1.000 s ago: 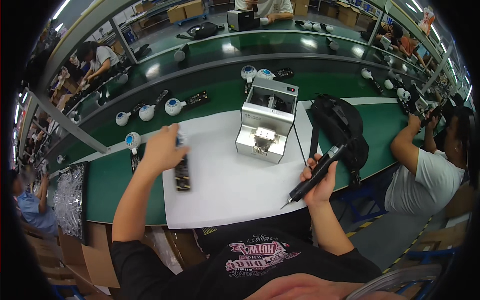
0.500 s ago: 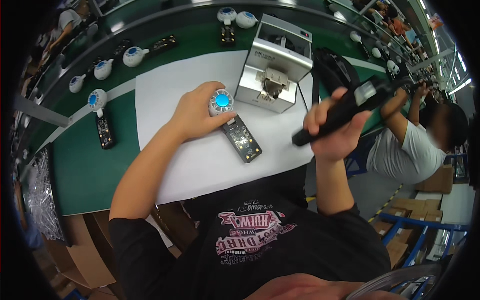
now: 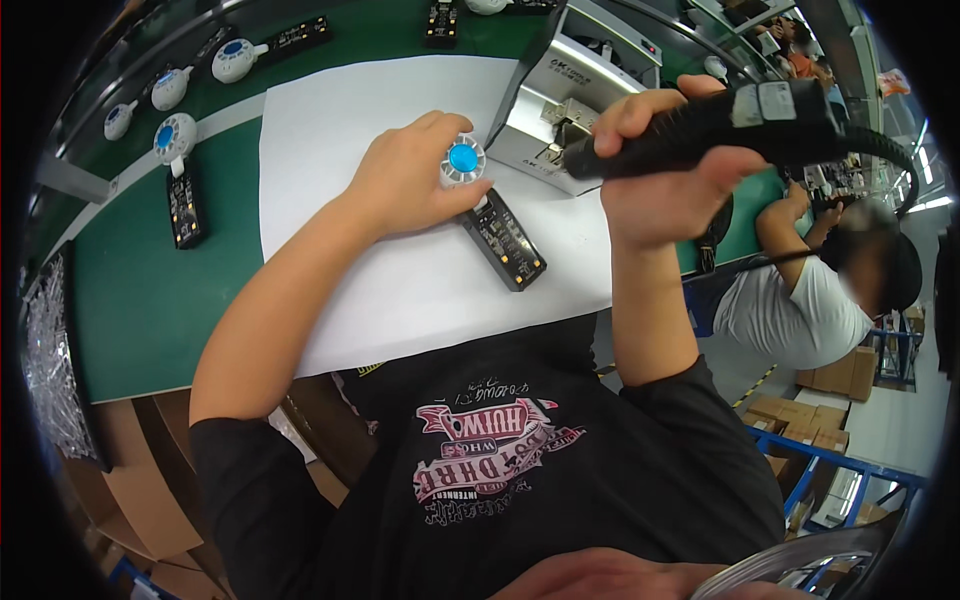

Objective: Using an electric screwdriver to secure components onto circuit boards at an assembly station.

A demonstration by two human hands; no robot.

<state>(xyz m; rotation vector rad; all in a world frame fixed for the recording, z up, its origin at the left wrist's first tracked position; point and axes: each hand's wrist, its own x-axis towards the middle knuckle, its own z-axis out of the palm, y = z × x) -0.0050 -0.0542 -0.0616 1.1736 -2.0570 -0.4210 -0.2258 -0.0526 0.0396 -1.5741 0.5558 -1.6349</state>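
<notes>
My left hand (image 3: 402,180) is closed around the white round head of a small device (image 3: 507,243), its thumb near the neck. That head has a ribbed rim and a blue centre; the black body lies on the white sheet with a circuit board exposed. My right hand (image 3: 655,205) is wrapped round a black corded electric screwdriver (image 3: 700,130), held above the sheet and tilted. Its narrow end points left, in front of the silver screw feeder box (image 3: 570,75). Whether the tip touches the feeder is hidden.
The white sheet (image 3: 330,140) covers part of the green bench (image 3: 130,320). Similar devices (image 3: 182,205) stand at the left and along the back. A tray of clear plastic bags (image 3: 55,350) is at the left edge. A co-worker (image 3: 800,300) sits at the right.
My right hand has raised the screwdriver and brought its narrow end to the front of the feeder. The left hand keeps hold of the device. The whole view has shifted slightly.
</notes>
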